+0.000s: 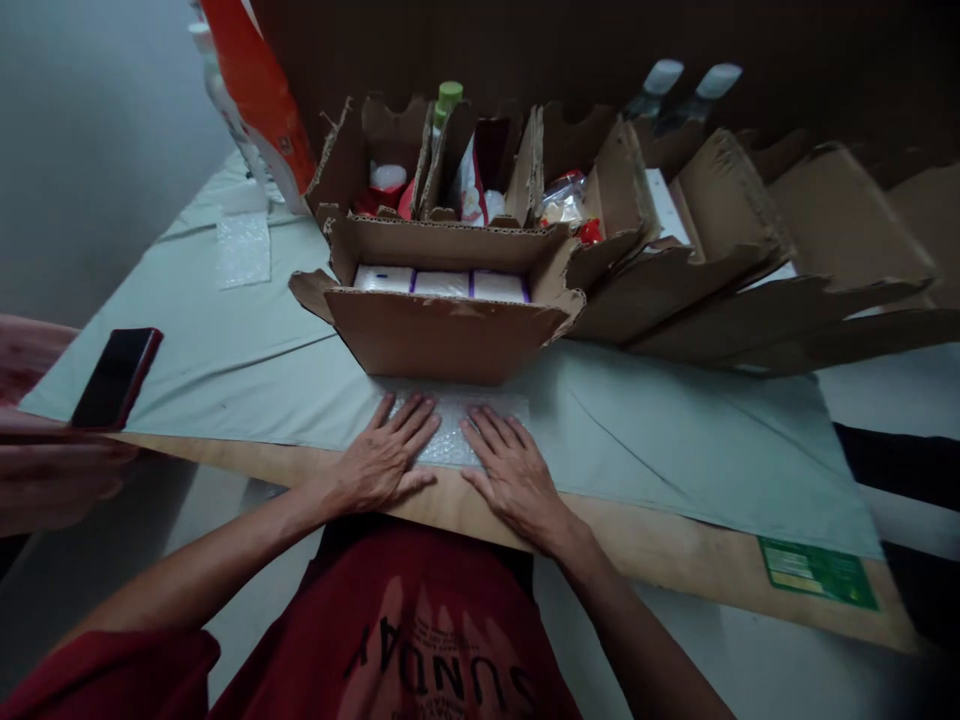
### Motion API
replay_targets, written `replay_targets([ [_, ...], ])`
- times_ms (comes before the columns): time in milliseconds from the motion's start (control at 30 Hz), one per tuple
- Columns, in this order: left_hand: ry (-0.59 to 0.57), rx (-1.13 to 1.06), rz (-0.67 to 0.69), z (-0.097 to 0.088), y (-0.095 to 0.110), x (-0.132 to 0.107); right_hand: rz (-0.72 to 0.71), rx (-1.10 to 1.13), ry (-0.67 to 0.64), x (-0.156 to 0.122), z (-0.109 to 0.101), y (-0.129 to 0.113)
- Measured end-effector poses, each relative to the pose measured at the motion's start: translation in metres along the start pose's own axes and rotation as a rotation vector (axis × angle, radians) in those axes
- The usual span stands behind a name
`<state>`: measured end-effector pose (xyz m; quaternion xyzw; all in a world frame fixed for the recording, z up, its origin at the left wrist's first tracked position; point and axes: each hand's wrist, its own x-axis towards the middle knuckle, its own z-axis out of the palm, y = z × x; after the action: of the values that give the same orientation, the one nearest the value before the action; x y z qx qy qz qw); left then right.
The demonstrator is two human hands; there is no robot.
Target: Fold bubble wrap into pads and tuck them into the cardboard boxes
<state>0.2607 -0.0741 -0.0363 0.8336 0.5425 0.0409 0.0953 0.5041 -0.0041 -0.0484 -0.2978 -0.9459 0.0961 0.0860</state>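
A flat piece of bubble wrap point(448, 432) lies on the cloth at the table's near edge. My left hand point(388, 455) rests palm down on its left part, fingers stretched out. On the right part my right hand point(510, 470) lies flat in the same way, its fingers pointing forward. Neither hand grasps anything, and bare bubble wrap shows between them. Just beyond the fingertips stands an open cardboard box point(442, 335) holding white packs point(442, 284) with purple edges.
More open cardboard boxes point(697, 300) stand behind and to the right, holding assorted packets. A phone point(118, 378) lies at the left edge. Another bubble wrap piece point(244, 245) and an orange-and-white bag point(259, 90) are at the back left. Capped bottles point(664, 78) stand behind the boxes.
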Motion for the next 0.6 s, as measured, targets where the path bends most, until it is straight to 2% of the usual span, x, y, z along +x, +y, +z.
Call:
replay_targets([
  [133, 0.031, -0.016, -0.084, -0.008, -0.019, -0.031, 0.16, -0.025, 0.092, -0.045, -0.01, 0.032],
  [233, 0.181, -0.039, -0.226, -0.016, -0.026, -0.042, 0.299, -0.041, 0.246, -0.059, -0.022, 0.048],
  [333, 0.319, 0.019, -0.473, -0.02, -0.023, -0.031, 0.399, -0.072, 0.319, -0.044, -0.025, 0.048],
  [400, 0.318, 0.046, -0.571, -0.018, -0.016, -0.017, 0.415, -0.074, 0.305, -0.026, -0.021, 0.041],
  [500, 0.336, -0.043, -0.59, -0.011, -0.001, -0.001, 0.381, 0.034, 0.31, -0.009, -0.012, 0.026],
  [600, 0.454, -0.28, -0.587, -0.004, 0.017, -0.002, 0.435, 0.256, 0.353, -0.013, -0.014, 0.013],
])
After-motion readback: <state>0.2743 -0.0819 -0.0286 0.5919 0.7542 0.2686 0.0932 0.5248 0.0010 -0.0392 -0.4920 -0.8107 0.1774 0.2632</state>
